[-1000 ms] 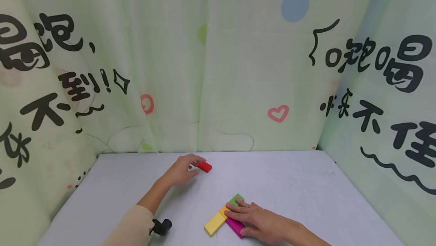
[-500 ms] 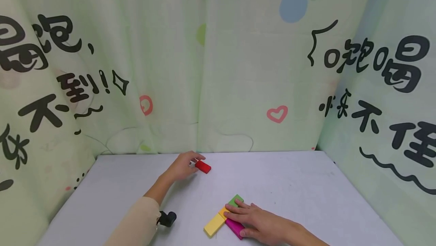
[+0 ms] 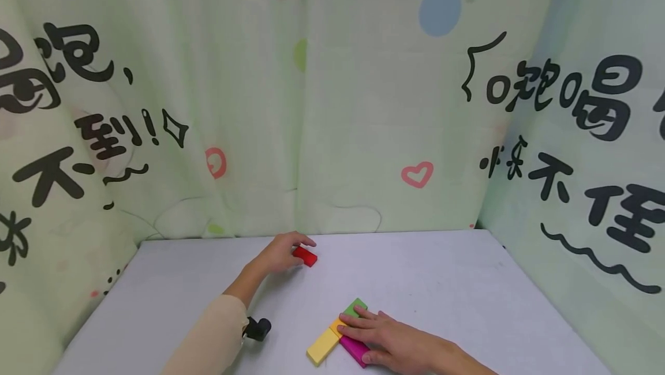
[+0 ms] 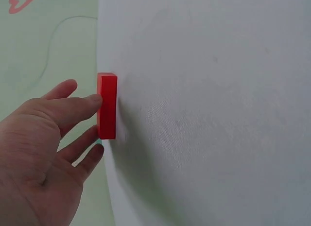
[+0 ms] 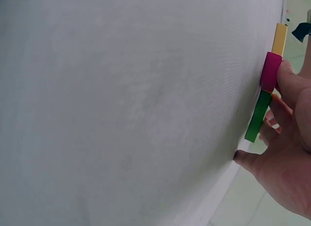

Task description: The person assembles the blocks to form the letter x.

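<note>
A red block lies near the table's far edge. My left hand pinches it, the thumb on its near side and the fingers behind it; in the left wrist view the thumb tip presses the block's face. My right hand rests with fairly straight fingers on a joined group of blocks. These are a green block, an orange block, a yellow block and a magenta block. The thumb touches the magenta one; the fingers partly cover the green and orange ones.
The white table is bounded at the back and sides by a pale green curtain with printed writing. A black device sits at the left wrist, beside the beige sleeve.
My left thumb and fingers have come in around the red block, which stays in its place. The right hand has stayed on the blocks. The head view has turned slightly right.
</note>
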`<state>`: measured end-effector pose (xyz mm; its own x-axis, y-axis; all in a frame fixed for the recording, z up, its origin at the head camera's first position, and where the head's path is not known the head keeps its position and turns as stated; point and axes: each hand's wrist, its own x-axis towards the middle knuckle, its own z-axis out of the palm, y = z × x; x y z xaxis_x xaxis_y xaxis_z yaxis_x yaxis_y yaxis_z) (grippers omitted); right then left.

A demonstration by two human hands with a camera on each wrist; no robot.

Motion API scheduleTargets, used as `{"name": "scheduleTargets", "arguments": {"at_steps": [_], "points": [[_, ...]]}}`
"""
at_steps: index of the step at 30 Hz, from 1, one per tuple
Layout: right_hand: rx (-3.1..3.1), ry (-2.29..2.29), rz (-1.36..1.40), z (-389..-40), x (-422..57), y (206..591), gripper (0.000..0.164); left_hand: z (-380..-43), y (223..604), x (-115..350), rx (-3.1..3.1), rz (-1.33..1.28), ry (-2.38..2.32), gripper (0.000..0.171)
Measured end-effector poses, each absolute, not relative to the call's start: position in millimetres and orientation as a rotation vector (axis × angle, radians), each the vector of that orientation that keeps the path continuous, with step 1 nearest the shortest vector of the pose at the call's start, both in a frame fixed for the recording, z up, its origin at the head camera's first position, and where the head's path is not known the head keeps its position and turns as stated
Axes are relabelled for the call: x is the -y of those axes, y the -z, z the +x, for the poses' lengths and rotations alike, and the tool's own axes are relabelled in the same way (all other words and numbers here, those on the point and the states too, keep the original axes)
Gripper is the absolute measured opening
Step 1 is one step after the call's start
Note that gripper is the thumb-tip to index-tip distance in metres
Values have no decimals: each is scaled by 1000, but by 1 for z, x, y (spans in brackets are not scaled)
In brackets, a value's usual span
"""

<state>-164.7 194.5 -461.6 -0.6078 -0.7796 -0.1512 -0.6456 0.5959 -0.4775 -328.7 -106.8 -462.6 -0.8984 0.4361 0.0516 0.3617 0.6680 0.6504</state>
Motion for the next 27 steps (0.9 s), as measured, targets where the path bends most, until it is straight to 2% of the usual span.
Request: {"name": "scheduleTargets", "arguments": {"at_steps": [27], "points": [[-2471, 536, -1119, -165, -194, 462, 60, -337, 461, 97, -2770, 655, -946, 40]]}}
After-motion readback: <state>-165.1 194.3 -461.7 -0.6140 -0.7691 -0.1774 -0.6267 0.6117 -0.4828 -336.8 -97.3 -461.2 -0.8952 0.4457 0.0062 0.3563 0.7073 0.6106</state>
